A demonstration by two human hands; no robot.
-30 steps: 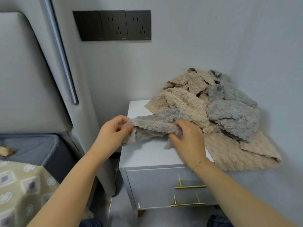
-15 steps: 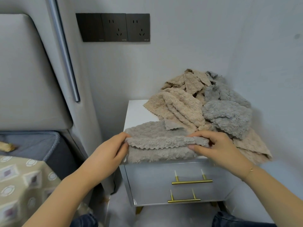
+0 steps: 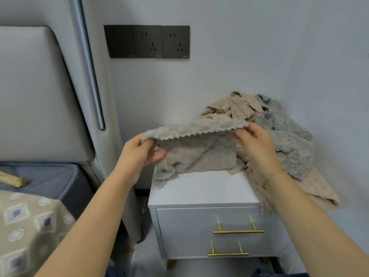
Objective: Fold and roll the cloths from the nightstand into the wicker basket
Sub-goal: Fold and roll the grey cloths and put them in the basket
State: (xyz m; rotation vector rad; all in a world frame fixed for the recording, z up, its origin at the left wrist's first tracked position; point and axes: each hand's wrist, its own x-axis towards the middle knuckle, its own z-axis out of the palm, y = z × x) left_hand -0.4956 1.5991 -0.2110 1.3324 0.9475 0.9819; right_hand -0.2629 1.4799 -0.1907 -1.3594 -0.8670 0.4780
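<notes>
1. Left hand pinched the left top corner of a taupe fleece cloth, thumb on the near side, fingers curled behind the fabric.
2. Right hand pinched the right top corner of the same cloth, fingers curled over its scalloped edge.
3. The cloth was stretched between both hands at frame centre, top edge lifted, lower part sagging and touching the top of the white nightstand; its lower left corner hung just over the nightstand's left edge.
4. A pile of cloths, beige and grey, sat at the back right of the nightstand against the wall corner; one beige cloth draped over the right front edge.
5. The nightstand had two drawers with gold bar handles, lower centre-right of the frame.
6. Black wall socket panel was at upper centre.
7. Grey padded headboard filled the left side; a patterned bedspread lay at lower left.
8. Wicker basket not seen.
</notes>
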